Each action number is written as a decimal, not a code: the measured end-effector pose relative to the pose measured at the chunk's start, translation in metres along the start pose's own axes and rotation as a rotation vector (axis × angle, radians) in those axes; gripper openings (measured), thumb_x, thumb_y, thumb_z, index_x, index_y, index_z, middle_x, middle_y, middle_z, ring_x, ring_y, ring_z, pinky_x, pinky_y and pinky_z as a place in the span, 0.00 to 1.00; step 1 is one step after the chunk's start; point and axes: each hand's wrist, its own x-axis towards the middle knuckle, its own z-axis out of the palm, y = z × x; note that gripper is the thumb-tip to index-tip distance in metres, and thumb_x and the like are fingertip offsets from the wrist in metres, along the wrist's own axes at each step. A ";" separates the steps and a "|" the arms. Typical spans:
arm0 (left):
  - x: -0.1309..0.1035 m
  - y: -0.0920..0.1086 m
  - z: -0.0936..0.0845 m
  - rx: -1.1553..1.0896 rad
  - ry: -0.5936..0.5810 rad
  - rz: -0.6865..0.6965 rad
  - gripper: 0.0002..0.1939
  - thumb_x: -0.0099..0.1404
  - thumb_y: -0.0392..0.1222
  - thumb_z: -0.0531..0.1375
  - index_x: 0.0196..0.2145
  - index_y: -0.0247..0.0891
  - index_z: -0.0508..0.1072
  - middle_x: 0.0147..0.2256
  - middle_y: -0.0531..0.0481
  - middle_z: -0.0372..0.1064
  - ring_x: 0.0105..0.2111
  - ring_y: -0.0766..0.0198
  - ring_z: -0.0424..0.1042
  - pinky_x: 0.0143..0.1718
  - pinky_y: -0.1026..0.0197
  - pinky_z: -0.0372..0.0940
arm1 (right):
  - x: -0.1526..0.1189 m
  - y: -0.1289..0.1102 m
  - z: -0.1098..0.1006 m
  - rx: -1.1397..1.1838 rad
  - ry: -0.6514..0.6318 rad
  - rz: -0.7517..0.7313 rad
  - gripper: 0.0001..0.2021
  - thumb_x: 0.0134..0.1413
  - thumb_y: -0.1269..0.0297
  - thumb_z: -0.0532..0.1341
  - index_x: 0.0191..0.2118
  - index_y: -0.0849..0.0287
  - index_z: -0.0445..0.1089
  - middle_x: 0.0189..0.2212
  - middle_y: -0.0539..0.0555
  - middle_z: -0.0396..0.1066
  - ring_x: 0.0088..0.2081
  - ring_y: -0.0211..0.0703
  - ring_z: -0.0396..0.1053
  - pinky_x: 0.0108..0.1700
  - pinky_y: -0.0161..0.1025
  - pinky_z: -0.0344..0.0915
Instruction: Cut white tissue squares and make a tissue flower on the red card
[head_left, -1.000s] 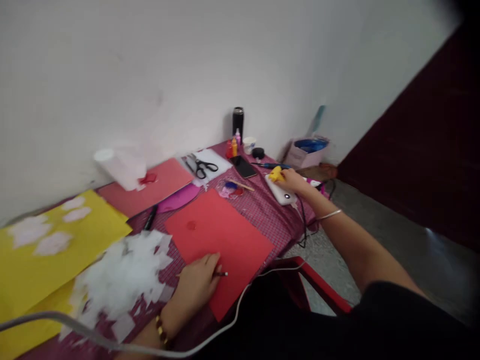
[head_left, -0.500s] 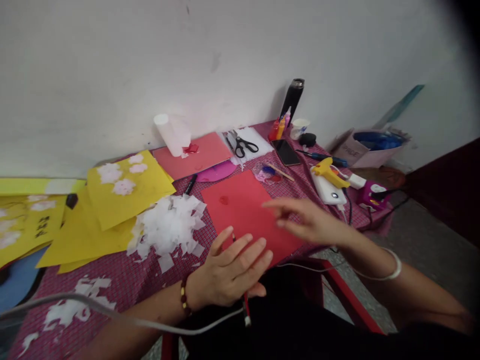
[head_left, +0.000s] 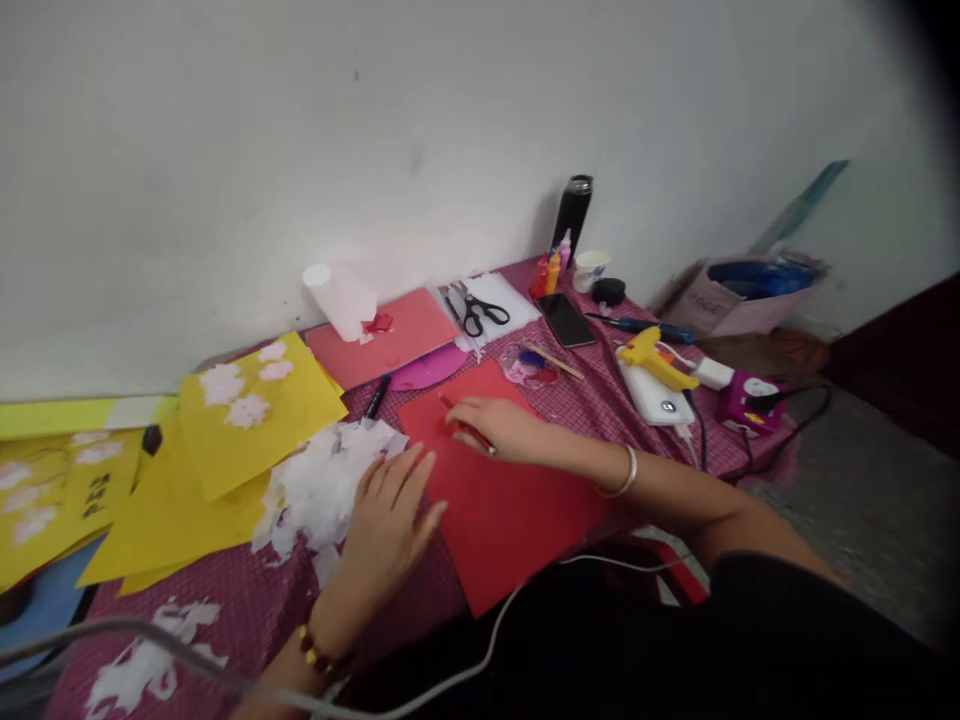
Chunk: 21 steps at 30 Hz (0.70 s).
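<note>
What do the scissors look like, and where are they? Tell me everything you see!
The scissors have two black loop handles and greyish metal-looking blades. They lie flat on something white near the back of the table, left of the phone. The handles face the person and the blades point toward the wall. Nobody is touching them. The tips are too blurry to see well.

Bright red sheet (head_left: 517,510) on purple-red checked cloth (head_left: 247,600) — yellow sheets (head_left: 262,425) with pale pink blossoms (head_left: 246,410) — yellow glue gun (head_left: 656,360).
</note>
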 end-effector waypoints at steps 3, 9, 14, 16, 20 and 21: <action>0.000 -0.026 0.004 0.024 -0.158 -0.012 0.15 0.72 0.42 0.52 0.49 0.38 0.75 0.48 0.40 0.77 0.49 0.52 0.74 0.54 0.46 0.67 | 0.008 0.037 -0.012 -0.210 -0.004 0.129 0.14 0.63 0.72 0.56 0.53 0.67 0.70 0.47 0.65 0.73 0.45 0.50 0.72 0.48 0.42 0.63; 0.000 -0.041 0.015 0.009 -0.194 -0.055 0.15 0.72 0.43 0.51 0.47 0.37 0.75 0.43 0.42 0.78 0.45 0.54 0.76 0.48 0.51 0.71 | 0.041 0.064 -0.005 -0.414 -0.061 0.183 0.13 0.63 0.69 0.57 0.51 0.68 0.70 0.47 0.67 0.74 0.49 0.55 0.71 0.52 0.49 0.61; -0.004 -0.046 0.027 -0.021 -0.122 -0.110 0.13 0.72 0.42 0.52 0.45 0.38 0.75 0.42 0.44 0.79 0.44 0.56 0.77 0.48 0.51 0.71 | 0.087 0.074 0.017 -0.458 -0.102 0.111 0.13 0.66 0.68 0.55 0.51 0.68 0.70 0.49 0.67 0.73 0.51 0.55 0.70 0.53 0.51 0.61; -0.006 -0.052 0.032 -0.040 -0.091 -0.129 0.13 0.72 0.41 0.52 0.43 0.37 0.75 0.41 0.44 0.79 0.43 0.55 0.77 0.47 0.52 0.71 | 0.103 0.080 0.021 -0.468 -0.110 0.071 0.14 0.67 0.68 0.53 0.52 0.68 0.69 0.50 0.67 0.72 0.51 0.55 0.70 0.54 0.51 0.61; -0.011 -0.066 0.045 -0.109 0.016 -0.081 0.13 0.73 0.44 0.52 0.41 0.38 0.75 0.37 0.45 0.79 0.39 0.57 0.78 0.43 0.56 0.72 | 0.119 0.089 0.014 -0.501 -0.083 0.025 0.15 0.68 0.68 0.51 0.54 0.66 0.68 0.55 0.65 0.69 0.57 0.53 0.66 0.58 0.50 0.58; -0.012 -0.069 0.048 -0.122 0.067 -0.047 0.14 0.72 0.46 0.52 0.40 0.39 0.76 0.36 0.46 0.79 0.37 0.57 0.78 0.42 0.57 0.72 | 0.118 0.090 0.010 -0.498 -0.057 0.061 0.16 0.68 0.69 0.51 0.56 0.63 0.67 0.57 0.63 0.69 0.58 0.51 0.66 0.58 0.48 0.59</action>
